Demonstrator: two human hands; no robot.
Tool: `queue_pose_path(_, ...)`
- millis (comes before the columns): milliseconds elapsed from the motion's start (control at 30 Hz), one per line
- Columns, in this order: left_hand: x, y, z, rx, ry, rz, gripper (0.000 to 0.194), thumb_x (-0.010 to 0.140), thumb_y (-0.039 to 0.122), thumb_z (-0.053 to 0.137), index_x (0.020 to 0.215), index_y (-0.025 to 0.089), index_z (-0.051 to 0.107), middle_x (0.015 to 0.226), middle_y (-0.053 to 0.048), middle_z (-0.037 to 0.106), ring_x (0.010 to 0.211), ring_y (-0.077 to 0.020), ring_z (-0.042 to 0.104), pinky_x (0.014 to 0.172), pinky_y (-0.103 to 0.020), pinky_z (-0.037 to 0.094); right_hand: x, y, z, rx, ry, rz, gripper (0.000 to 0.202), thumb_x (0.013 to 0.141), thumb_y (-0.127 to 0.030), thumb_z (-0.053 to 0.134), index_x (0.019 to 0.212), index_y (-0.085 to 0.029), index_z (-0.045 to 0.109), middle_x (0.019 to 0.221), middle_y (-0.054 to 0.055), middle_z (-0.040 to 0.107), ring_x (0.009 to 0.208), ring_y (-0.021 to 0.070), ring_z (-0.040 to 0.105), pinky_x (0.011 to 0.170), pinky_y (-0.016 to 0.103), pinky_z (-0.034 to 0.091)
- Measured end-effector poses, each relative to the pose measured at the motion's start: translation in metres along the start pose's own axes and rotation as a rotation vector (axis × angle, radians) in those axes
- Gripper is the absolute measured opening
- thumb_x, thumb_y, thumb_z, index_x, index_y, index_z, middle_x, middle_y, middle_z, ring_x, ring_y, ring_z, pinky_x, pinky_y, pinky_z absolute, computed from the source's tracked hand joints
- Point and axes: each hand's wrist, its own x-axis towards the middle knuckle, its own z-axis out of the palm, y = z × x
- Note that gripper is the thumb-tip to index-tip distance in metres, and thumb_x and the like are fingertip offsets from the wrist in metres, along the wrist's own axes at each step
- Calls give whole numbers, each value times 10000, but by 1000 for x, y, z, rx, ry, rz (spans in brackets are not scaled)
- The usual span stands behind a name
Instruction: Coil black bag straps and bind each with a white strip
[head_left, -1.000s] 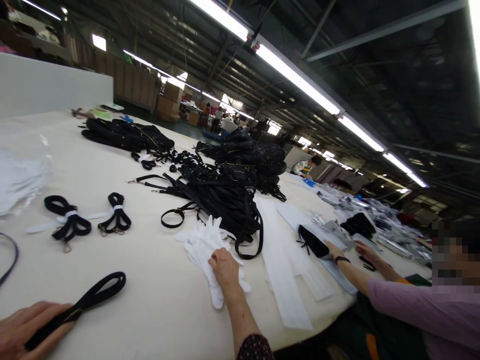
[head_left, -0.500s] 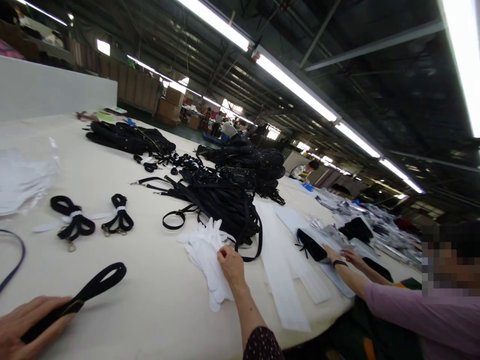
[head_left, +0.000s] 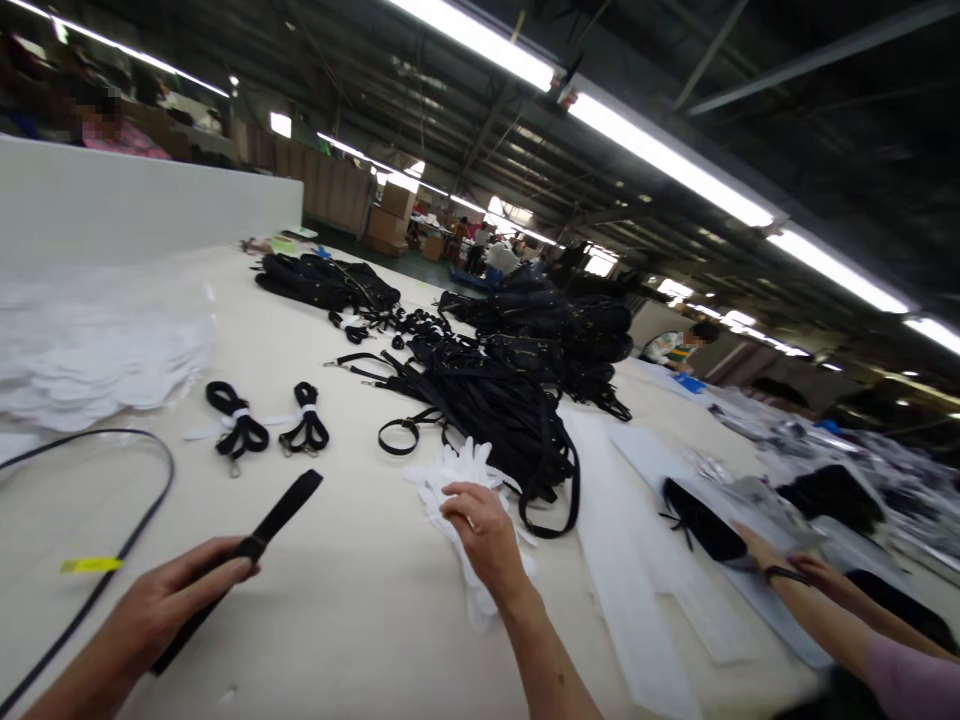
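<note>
My left hand [head_left: 161,605] is closed around a folded black strap [head_left: 281,515], whose flat end sticks out past the fingertips, up and to the right. My right hand [head_left: 480,530] hovers at a pile of white tie strips [head_left: 472,590], fingers curled and thumb close to them. Whether a strip is pinched there I cannot make out. Beyond my left hand lie two bundled black straps [head_left: 237,428] [head_left: 306,420] with metal hooks, each wrapped with a white band. A heap of loose black straps [head_left: 495,410] spreads just past the white strips.
Black bags [head_left: 547,320] are piled farther back. Clear bags of white pieces [head_left: 112,350] lie at left, near a dark cord [head_left: 161,480] with a yellow tag. Long white sheets [head_left: 622,570] lie at right, beside a co-worker's hands [head_left: 780,565] on a black item.
The view has swung left, so the scene sits farther right. My left hand has lifted and turned the strap more upright. My right hand stays by the white strips, its fingers slightly raised.
</note>
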Motion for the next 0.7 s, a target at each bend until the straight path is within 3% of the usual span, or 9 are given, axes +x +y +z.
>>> queue_pose_path(100, 0, 1, 5, -130, -46, -55, 481, 642, 617, 738, 932, 233, 754, 820, -42, 814, 936, -318, 717, 748, -310, 528, -9, -26, 40, 79, -183, -203, 262, 887, -114, 544, 841, -283, 738, 1234, -6, 699, 1199, 184, 594, 1098, 401, 371)
queue_pose_path(167, -2, -1, 4, -136, -45, -75, 507, 645, 629, 729, 940, 218, 751, 836, -58, 811, 918, -319, 711, 733, -318, 521, -19, -29, 62, 108, -280, -235, 328, 873, -64, 509, 871, -296, 741, 1274, -19, 683, 1226, 176, 584, 1094, 400, 384)
queue_pose_path(233, -4, -6, 0, -120, -28, -101, 522, 642, 633, 727, 958, 218, 752, 871, -63, 810, 934, -321, 706, 768, -331, 521, -28, -23, 73, 151, -270, -160, 378, 861, -41, 472, 963, -294, 734, 1291, -8, 674, 1230, 167, 586, 1060, 369, 430)
queue_pose_path(300, -4, -11, -5, -128, -10, -121, 520, 629, 628, 738, 957, 224, 758, 882, -64, 809, 938, -322, 709, 803, -338, 527, -33, -14, 75, 186, -169, -17, 371, 868, -60, 456, 1038, -266, 713, 1237, 21, 697, 1175, 161, 621, 1023, 333, 467)
queue_pose_path(367, -2, -16, -9, -152, 2, -126, 503, 614, 611, 763, 944, 231, 770, 880, -63, 812, 927, -315, 714, 820, -330, 531, -34, -11, 74, 158, -86, 115, 282, 891, -120, 484, 1016, -236, 708, 1139, 41, 724, 1093, 171, 655, 990, 321, 486)
queue_pose_path(433, 2, -17, -10, -176, -22, -134, 494, 596, 587, 796, 935, 229, 782, 875, -65, 817, 915, -303, 718, 821, -313, 531, -31, -16, 77, 59, -83, 181, 170, 907, -205, 549, 946, -232, 712, 1122, 48, 722, 1065, 196, 656, 977, 343, 483)
queue_pose_path(567, 5, -13, -7, -270, -96, -177, 508, 620, 553, 824, 965, 182, 779, 884, -91, 813, 890, -277, 717, 736, -284, 533, -19, -48, 104, -129, -192, 144, 126, 851, -339, 694, 918, -234, 707, 1346, 61, 627, 1224, 285, 560, 1028, 435, 418)
queue_pose_path(700, -2, -8, -5, -507, -150, -210, 456, 679, 501, 821, 979, 164, 754, 868, -85, 778, 685, -198, 668, 536, -254, 490, -6, -78, 135, -113, -247, 62, 122, 867, -233, 663, 985, -253, 681, 1389, 27, 599, 1242, 255, 541, 1009, 401, 407)
